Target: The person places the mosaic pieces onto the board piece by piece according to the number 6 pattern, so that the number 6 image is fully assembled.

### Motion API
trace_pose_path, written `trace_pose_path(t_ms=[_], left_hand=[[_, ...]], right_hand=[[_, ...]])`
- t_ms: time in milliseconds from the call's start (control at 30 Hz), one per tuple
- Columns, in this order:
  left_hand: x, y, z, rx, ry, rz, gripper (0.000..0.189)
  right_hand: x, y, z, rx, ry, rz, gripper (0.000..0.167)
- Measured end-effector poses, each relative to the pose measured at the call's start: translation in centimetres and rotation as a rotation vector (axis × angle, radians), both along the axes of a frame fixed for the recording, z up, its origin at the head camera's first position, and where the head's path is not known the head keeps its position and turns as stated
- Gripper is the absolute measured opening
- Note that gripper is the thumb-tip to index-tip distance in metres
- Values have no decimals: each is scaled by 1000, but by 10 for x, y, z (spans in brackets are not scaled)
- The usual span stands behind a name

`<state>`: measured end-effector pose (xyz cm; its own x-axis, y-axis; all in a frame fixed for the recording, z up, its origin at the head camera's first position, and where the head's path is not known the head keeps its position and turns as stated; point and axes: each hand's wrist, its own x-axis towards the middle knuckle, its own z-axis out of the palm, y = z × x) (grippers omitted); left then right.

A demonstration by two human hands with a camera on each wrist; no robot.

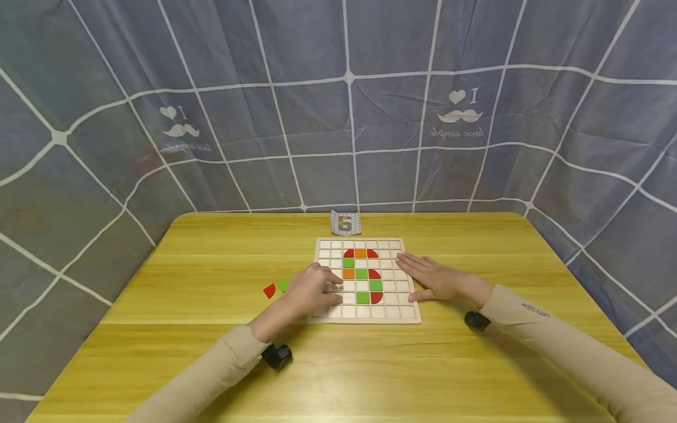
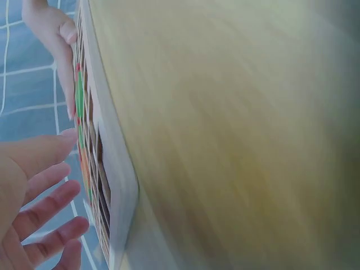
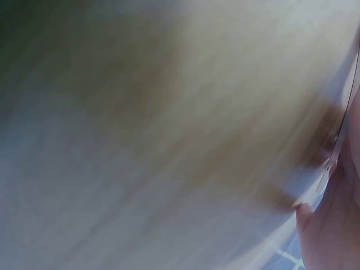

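A pale wooden grid board (image 1: 391, 314) lies on the table, with red, orange and green tiles in an S-like pattern in its cells. A green square tile (image 1: 362, 298) and a red quarter-round tile (image 1: 376, 298) sit at the pattern's lower end. My left hand (image 1: 307, 289) reaches over the board's left side, thumb and index finger spread apart near the pattern. In the left wrist view, the fingers (image 2: 48, 208) are loosely bent, with nothing visible between them and the thumb. My right hand (image 1: 436, 278) rests on the board's right edge, fingers straight.
Left of the board, partly behind my left hand, lie a loose red quarter-round tile (image 1: 270, 291) and a green tile (image 1: 284, 285). A small printed card (image 1: 346, 223) with a coloured pattern stands behind the board. A grey checked curtain (image 1: 317, 117) surrounds the wooden table (image 1: 211, 264).
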<state>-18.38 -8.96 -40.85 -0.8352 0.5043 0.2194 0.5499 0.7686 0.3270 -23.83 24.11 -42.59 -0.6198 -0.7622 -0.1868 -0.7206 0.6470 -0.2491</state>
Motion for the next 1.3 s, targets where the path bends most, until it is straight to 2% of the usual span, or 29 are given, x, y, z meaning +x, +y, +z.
trace_pose_path(t_ms=[200, 500, 733, 933, 1133, 1300], left_hand=[[2, -20, 4, 10, 10, 76, 28], [8, -53, 3, 19, 11, 195, 32], [14, -79, -1, 18, 30, 270, 32], [23, -99, -7, -2, 53, 311, 33], [27, -112, -8, -29, 24, 371, 35], [27, -116, -4, -49, -13, 396, 36]], right_hand=[[1, -1, 4, -11, -6, -8, 86], [0, -1, 2, 13, 0, -12, 88], [1, -2, 2, 9, -2, -15, 87], [2, -1, 0, 8, 8, -12, 88], [2, -1, 0, -4, 6, -10, 87], [2, -1, 0, 0, 14, -8, 87]])
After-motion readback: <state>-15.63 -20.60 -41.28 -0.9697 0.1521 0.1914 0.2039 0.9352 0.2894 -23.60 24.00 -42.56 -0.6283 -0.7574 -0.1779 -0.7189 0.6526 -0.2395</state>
